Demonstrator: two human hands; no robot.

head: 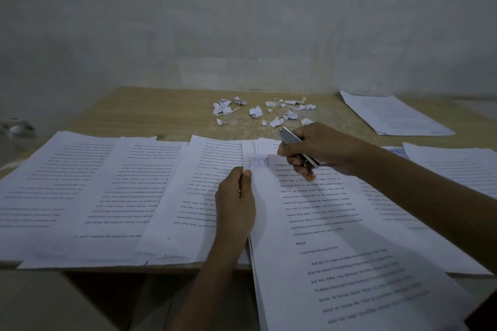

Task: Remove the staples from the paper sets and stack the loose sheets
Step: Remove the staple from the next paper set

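Observation:
A printed paper set [336, 250] lies in front of me, hanging over the table's near edge. My left hand [235, 201] pinches its left edge near the top, just below a purple stamp [258, 162]. My right hand [320, 149] grips a small metal stapler [295, 142] with an orange tip and also pinches the top of the sheet. Loose printed sheets [107, 191] lie spread side by side to the left. Whether a staple is in the set cannot be seen.
Torn paper scraps [266, 111] lie scattered at the back middle of the wooden table [150, 107]. Another stack of sheets [392, 115] sits at the back right, and more sheets [457, 166] lie at the right edge. A grey wall stands behind.

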